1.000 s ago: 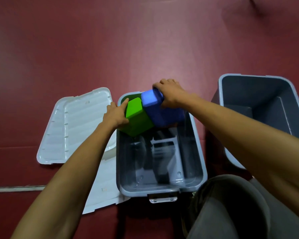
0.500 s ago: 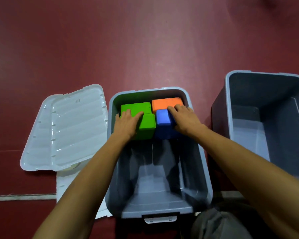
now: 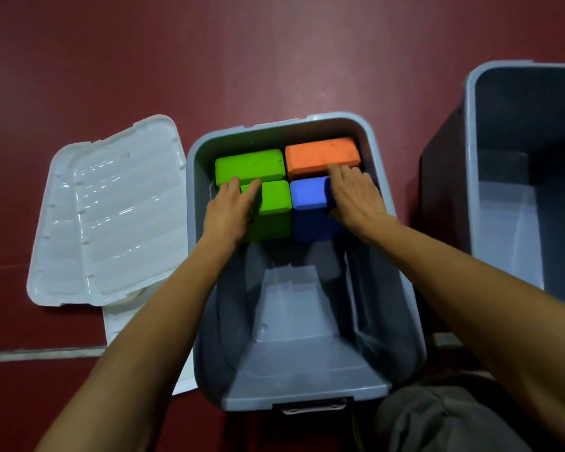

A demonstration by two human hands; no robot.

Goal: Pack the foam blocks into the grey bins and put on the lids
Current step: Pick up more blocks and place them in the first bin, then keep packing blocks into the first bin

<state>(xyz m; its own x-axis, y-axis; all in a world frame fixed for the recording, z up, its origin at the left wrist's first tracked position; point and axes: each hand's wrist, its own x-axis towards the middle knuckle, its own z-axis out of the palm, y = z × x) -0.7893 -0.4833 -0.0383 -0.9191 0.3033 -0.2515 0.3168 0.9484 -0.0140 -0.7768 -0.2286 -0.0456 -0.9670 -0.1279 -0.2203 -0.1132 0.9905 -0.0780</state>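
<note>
Both hands lay flat, fingers extended, gripping nothing: the left hand (image 3: 230, 207) pressed on the near green block (image 3: 274, 203), fingertips reaching the far green block (image 3: 250, 164); the right hand (image 3: 356, 194) rested across the right side of the blue block (image 3: 309, 194), fingertips touching the orange block (image 3: 322, 154).

The red floor (image 3: 242, 60) filled the view. On it, dead centre, sat the grey bin (image 3: 415, 321), open, its near half bare. A second bin (image 3: 470, 158) stood just beside it on the right, cut by the frame edge, no blocks visible in the part shown. Left of the centre bin lay a white lid (image 3: 111, 216), inner side up, overlapping another lid (image 3: 118, 324) beneath it.

Four blocks were packed against the centre bin's far wall, two by two: green and orange at the back, green and blue in front, all touching. A latch (image 3: 312, 406) showed at the bin's near rim, and grey cloth (image 3: 437, 422) at bottom right.
</note>
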